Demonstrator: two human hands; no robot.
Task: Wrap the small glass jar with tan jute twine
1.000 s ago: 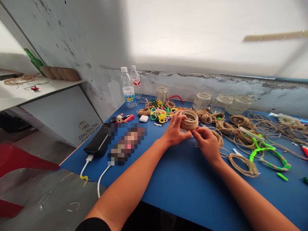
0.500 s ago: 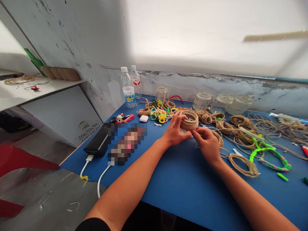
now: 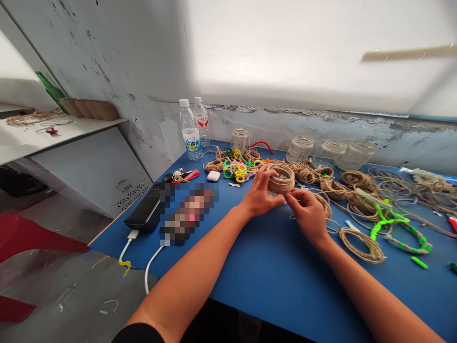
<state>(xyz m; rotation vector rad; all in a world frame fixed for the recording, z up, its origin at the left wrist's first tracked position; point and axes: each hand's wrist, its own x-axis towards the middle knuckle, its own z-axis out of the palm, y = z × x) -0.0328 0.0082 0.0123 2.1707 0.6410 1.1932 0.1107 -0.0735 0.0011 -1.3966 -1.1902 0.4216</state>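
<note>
A small glass jar wrapped in jute twine (image 3: 281, 179) is held just above the blue table (image 3: 271, 271). My left hand (image 3: 259, 194) grips its left side, fingers curled round the wrapped wall. My right hand (image 3: 309, 213) is closed just below and right of the jar, fingertips pinching the twine (image 3: 291, 193) at the jar's lower edge. The jar's open mouth faces up and towards me.
Coils of jute twine (image 3: 360, 244) and green pipe cleaners (image 3: 396, 227) lie to the right. Coloured pipe cleaners (image 3: 238, 167), empty glass jars (image 3: 300, 148) and two water bottles (image 3: 189, 131) stand at the back. A black device (image 3: 144, 209) with cables sits at the left edge.
</note>
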